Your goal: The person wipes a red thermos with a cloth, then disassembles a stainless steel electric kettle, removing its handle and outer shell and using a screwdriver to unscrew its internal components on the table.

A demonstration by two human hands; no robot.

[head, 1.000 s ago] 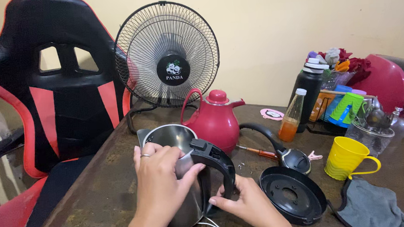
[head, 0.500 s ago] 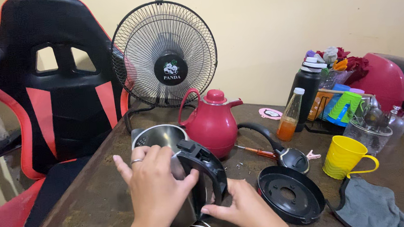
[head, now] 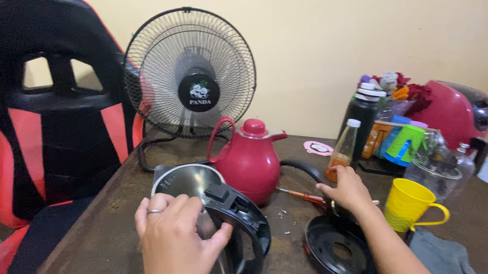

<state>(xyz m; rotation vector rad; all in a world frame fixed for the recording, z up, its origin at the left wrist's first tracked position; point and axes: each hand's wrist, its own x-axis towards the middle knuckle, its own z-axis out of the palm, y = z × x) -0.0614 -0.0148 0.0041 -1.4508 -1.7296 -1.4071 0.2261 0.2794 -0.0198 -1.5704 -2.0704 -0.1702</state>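
Now our right hand (head: 346, 188) has left the steel electric kettle (head: 206, 214) and closes on the orange-handled screwdriver (head: 304, 196), while our left hand (head: 174, 245) still grips the kettle.

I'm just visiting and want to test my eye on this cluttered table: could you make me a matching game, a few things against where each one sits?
Things:
1. steel kettle
2. red jug
3. yellow mug
4. round black base

Places:
A. in front of the fan
B. under the left hand
C. right of the right hand's forearm
D. just below the right hand

Pairs: 1-B, 2-A, 3-C, 4-D
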